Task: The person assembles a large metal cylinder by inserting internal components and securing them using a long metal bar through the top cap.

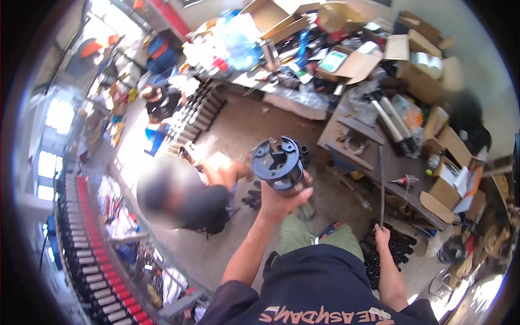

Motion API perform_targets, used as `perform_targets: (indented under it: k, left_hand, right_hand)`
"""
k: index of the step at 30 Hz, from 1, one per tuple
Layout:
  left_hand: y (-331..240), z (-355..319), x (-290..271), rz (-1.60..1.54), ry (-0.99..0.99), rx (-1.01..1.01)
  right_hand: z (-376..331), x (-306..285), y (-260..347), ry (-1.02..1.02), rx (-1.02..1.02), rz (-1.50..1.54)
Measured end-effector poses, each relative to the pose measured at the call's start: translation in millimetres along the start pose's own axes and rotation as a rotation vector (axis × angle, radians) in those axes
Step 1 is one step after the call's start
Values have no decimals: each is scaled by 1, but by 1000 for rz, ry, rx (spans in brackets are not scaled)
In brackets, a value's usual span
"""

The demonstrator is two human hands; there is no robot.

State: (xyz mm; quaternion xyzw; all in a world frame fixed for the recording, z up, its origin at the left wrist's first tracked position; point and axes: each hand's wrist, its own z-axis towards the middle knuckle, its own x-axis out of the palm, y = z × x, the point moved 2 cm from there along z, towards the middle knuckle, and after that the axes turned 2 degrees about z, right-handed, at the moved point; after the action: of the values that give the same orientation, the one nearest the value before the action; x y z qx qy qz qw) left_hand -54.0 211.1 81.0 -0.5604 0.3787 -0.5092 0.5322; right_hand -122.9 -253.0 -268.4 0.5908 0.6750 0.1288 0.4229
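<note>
Left hand on housing near view centre, right hand on rod at 4 o'clock
Left hand (287, 201) was wrapped round the lower part of a dark cylindrical housing (278, 174), its holed ring end tipped up toward the camera; right hand (382, 236) was closed round the low end of a thin rod (382, 187), which ran up toward 12 o'clock, upper end in front of the cluttered desk (365, 158) at 3 o'clock; red-and-silver part (405, 181) sat on that desk, 3 o'clock of the rod; black tubular parts (375, 265) were piled on the floor beside the right hand, around its 6 o'clock; co-worker (208, 208) was at 8 o'clock of the housing, head blurred
</note>
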Motion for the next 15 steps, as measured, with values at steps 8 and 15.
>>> perform_targets:
  k: [8, 15]
  left_hand:
    - [30, 178, 89, -201, 49, 187]
    - [53, 257, 136, -108, 184, 36]
  right_hand:
    - [-134, -18, 18, -354, -222, -163]
    - [-199, 4, 4, -527, -249, -116]
